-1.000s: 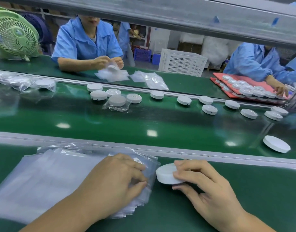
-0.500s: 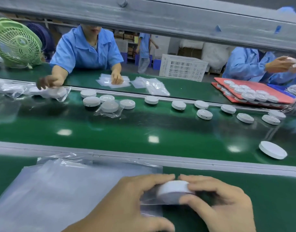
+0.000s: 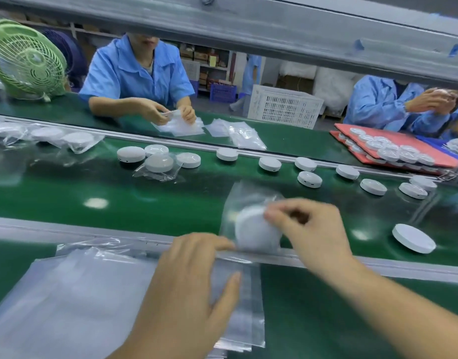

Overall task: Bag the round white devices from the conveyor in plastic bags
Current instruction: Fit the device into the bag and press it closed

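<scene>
My right hand [image 3: 310, 229] pinches a round white device [image 3: 256, 233] that sits inside a clear plastic bag [image 3: 244, 195], held over the near edge of the green conveyor [image 3: 119, 203]. My left hand [image 3: 189, 288] rests with fingers spread on the stack of empty plastic bags [image 3: 72, 296] on the near bench, its fingertips near the bagged device. One bare device [image 3: 413, 238] lies on the belt to the right. Several more devices [image 3: 309, 179] lie in a row along the far side.
A metal rail [image 3: 67, 229] separates the bench from the belt. Bagged devices [image 3: 159, 164] lie at the belt's far left. Across it two people in blue coats handle bags, beside red trays [image 3: 404, 143] of parts, a white crate [image 3: 284, 107] and a green fan [image 3: 25, 60]. An overhead beam [image 3: 274, 24] crosses the top.
The device went into a bag and my right hand lifted it forward over the conveyor edge. My left hand let go of it and settled on the bag stack.
</scene>
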{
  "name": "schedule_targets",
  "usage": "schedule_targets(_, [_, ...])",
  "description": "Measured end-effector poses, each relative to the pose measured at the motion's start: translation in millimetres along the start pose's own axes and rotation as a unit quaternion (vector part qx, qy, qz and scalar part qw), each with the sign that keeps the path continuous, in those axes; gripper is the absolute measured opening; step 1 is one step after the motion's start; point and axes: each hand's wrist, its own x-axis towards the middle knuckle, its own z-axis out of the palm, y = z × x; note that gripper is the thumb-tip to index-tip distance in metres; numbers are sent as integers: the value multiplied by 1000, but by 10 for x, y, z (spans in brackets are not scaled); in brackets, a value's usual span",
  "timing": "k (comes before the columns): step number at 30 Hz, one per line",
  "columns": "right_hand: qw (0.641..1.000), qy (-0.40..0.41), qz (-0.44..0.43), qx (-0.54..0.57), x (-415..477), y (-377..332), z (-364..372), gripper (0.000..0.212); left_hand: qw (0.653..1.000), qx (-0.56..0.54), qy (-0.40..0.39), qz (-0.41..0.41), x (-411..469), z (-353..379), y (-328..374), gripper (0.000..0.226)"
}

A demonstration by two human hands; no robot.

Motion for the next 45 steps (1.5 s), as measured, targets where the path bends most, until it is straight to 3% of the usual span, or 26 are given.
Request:
schedule_targets(4, [987, 72, 14, -144, 906, 288, 140, 9, 979, 85, -153, 99, -69, 91, -120, 26])
schedule_targets(5, [976, 48, 27, -209, 1091, 387, 193, 11, 976, 82, -177, 97, -81, 109, -125, 27])
schedule_targets(7, [939, -75, 91, -324, 1324, 587, 319, 18, 975, 67, -193, 85, -78, 119, -123, 28])
schedule_targets(9, [919, -178, 148, -321, 1385, 690, 419, 23, 977, 51, -190, 77, -74, 117, -126, 27])
schedule_targets(11, [928, -179, 136, -296, 1338, 741, 370, 29, 978, 40, -193, 76, -84, 117, -126, 23])
schedule_targets(13, [921, -131, 117, -348, 1250, 840, 123, 36, 977, 31, -197, 75, -80, 112, -118, 19])
schedule_targets(15, [854, -78, 145, -494, 1108, 1034, -320, 49, 977, 25, -196, 83, -61, 96, -103, 16])
schedule_targets(17, [782, -43, 232, -577, 898, 1302, -890, 69, 976, 33, -195, 88, -44, 65, -79, 16])
schedule_targets(19, [763, -38, 319, -561, 631, 1543, -1441, 86, 975, 39, -200, 92, -38, 27, -45, 15])
schedule_targets(21, [786, -41, 328, -523, 390, 1691, -1848, 83, 973, 45, -209, 88, -37, -9, -15, 15])
schedule_targets(25, [824, 13, 244, -511, 132, 1599, -2007, 53, 977, 53, -197, 64, -45, -27, -10, 15])
schedule_targets(27, [881, 6, 180, -439, 38, 1393, -1798, 45, 981, 58, -180, 40, -48, -29, -24, 25])
schedule_targets(29, [921, -40, 51, -384, -100, 1121, -1511, 36, 985, 64, -162, 10, -50, -27, -42, 33])
schedule_targets(31, [919, -84, -121, -365, -305, 786, -1171, 25, 988, 63, -140, -19, -39, -29, -40, 32])
schedule_targets(33, [875, -90, -291, -378, -513, 535, -868, 16, 990, 56, -121, -42, -27, -46, -25, 26])
schedule_targets(35, [875, -80, -357, -317, -687, 349, -607, 17, 993, 39, -93, -55, -22, -66, -10, 24])
schedule_targets(39, [909, -43, -379, -171, -906, 186, -238, 13, 989, -92, -103, -45, 4, -119, 68, 22])
schedule_targets(40, [924, -14, -357, -135, -938, 156, -177, 15, 980, -146, -134, -30, 9, -124, 109, 23])
schedule_targets(42, [961, 46, -268, -42, -985, 77, -86, 19, 957, -221, -184, -36, -1, -151, 209, 50])
schedule_targets(43, [972, 69, -225, 2, -1007, 33, -43, 20, 955, -232, -180, -43, -22, -145, 230, 62])
schedule_targets(45, [983, 51, -171, 48, -1028, -22, 6, 26, 968, -222, -112, -42, -57, -103, 264, 61])
